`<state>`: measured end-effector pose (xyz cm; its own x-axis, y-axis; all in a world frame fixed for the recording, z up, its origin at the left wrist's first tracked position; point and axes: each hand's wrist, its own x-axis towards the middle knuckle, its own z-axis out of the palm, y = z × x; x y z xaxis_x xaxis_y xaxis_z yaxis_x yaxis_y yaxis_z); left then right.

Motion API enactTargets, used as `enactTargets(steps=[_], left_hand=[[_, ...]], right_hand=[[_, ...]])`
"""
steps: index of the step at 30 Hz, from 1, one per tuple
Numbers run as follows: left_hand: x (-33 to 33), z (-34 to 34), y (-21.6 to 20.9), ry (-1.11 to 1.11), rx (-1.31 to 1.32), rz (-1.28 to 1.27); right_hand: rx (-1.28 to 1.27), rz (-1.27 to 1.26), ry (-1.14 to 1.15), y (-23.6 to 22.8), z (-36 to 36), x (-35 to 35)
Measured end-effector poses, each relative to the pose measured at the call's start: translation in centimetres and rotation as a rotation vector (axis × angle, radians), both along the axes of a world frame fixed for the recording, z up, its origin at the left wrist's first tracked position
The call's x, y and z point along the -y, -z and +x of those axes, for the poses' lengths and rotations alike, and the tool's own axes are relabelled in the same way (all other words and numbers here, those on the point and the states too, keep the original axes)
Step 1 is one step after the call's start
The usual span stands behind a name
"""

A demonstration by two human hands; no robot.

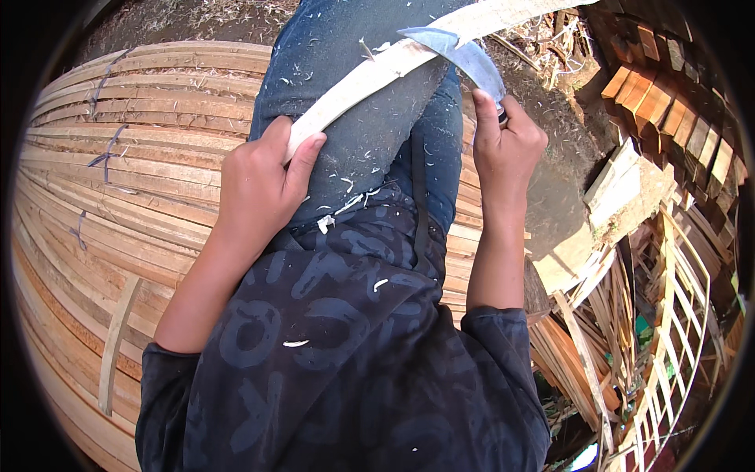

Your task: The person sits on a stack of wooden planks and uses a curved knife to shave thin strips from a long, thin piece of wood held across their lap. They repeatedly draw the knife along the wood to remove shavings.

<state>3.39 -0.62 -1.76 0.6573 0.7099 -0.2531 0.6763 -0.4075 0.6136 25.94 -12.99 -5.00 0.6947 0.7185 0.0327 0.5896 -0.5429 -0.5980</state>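
We have sunlit wooden slats [169, 161] in tied bundles all along our left. To our right, brown dirt ground [554, 161] scattered with pale shavings [562, 47] lies near stacked reddish planks [653, 102] and a light lattice [663, 315].

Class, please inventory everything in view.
held strip: one, cream, upper centre
curved knife: one, grey, across strip
stacked timber: many, tan, left
ties: several, bluish, on timber
curved stick: one, pale, lower left
shavings: many, whitish, centre
blocks: many, brown, upper right
sticks: many, tan, lower right
slatted frame: one, pale, lower right
jeans: one, blue, upper centre
shirt: one, dark, lower centre
left hand: one, bare, gripping strip
right hand: one, bare, gripping knife
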Motion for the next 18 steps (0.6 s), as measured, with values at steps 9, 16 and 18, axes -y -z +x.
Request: enactTargets(steps=[9, 16, 18], left_hand=[[-0.1, -0.2, 0.3, 0.023, 0.005, -0.015], [-0.6, -0.5, 0.5, 0.058, 0.029, -0.041], [-0.7, -0.4, 0.4, 0.06, 0.044, -0.061]], right_hand=[[-0.745, 0.079, 0.097, 0.0, -2.3, 1.2], [-1.512, 0.142, -0.049, -2.4, -1.9, 3.4], [-1.456, 0.175, -0.095, -2.7, -1.8, 3.9]])
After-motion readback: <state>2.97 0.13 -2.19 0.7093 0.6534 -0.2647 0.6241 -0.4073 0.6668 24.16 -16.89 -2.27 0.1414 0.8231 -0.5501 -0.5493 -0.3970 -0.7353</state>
